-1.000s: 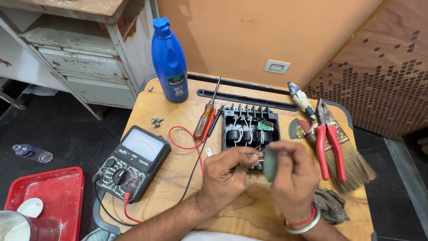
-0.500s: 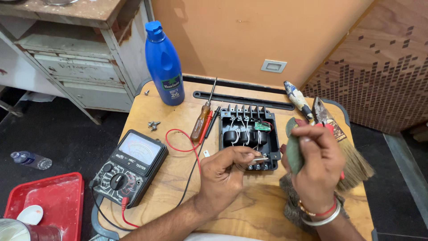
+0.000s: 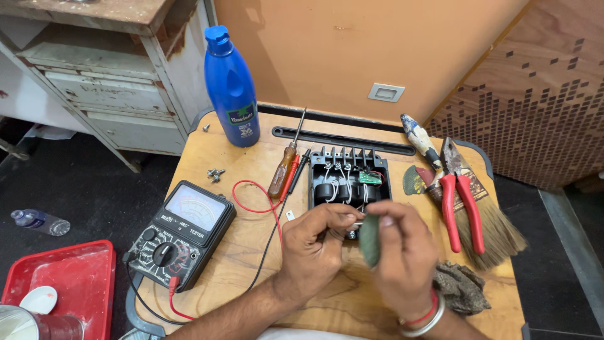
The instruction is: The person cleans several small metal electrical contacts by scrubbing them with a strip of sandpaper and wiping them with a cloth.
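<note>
Both forearms come up from the bottom edge and meet at lower centre. The left hand (image 3: 314, 249) has its grip pinched together on something tiny at the front edge of the black electrical unit (image 3: 348, 186) sitting mid-frame; can't tell what. The right hand (image 3: 402, 252) is clamped on a small green abrasive pad (image 3: 369, 240), held upright just beside the left fingertips. It's a round wooden table (image 3: 251, 252) against an orange wall, with an analog multimeter (image 3: 182, 233) at lower left and red-handled pliers (image 3: 459, 195) at right.
</note>
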